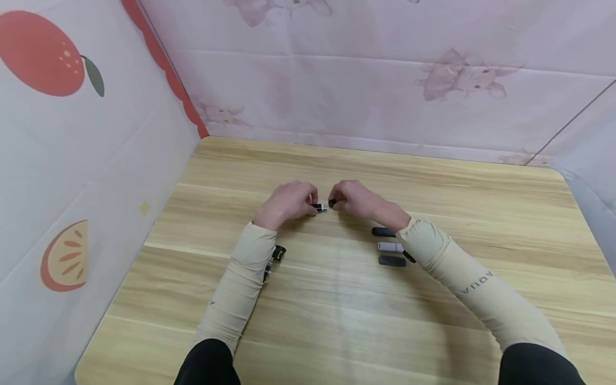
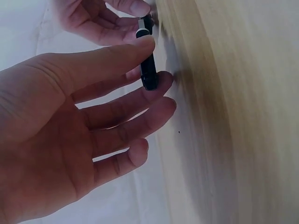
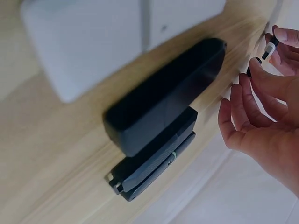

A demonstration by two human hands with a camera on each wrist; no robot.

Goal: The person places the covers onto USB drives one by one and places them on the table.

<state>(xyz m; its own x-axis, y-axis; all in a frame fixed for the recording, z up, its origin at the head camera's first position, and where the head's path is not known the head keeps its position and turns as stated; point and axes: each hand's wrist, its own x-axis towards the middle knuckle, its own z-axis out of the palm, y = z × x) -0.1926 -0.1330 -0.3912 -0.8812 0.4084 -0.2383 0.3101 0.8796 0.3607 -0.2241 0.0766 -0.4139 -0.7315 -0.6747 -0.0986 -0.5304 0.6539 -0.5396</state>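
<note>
Above the far middle of the table, my left hand (image 1: pixel 291 200) pinches a black USB flash drive (image 1: pixel 320 207) between thumb and fingers. Its metal plug points right. Facing it, my right hand (image 1: pixel 358 200) holds a small black cap (image 1: pixel 332 203) in its fingertips. In the head view a narrow gap shows between plug and cap. The left wrist view has the drive (image 2: pixel 148 67) under the thumb, the other fingers loosely bent. From the right wrist, the cap (image 3: pixel 249 71) is partly hidden by the fingers.
Near my right forearm lie a dark stick-shaped piece (image 1: pixel 383 231), a pale grey USB stick (image 1: pixel 389 246) and another dark piece (image 1: pixel 392 261). A black piece (image 1: pixel 409 256) is partly under the sleeve. Small black items (image 1: pixel 278 253) lie beside my left forearm. Printed cloth walls (image 1: pixel 337 96) border the wooden table (image 1: pixel 337 331).
</note>
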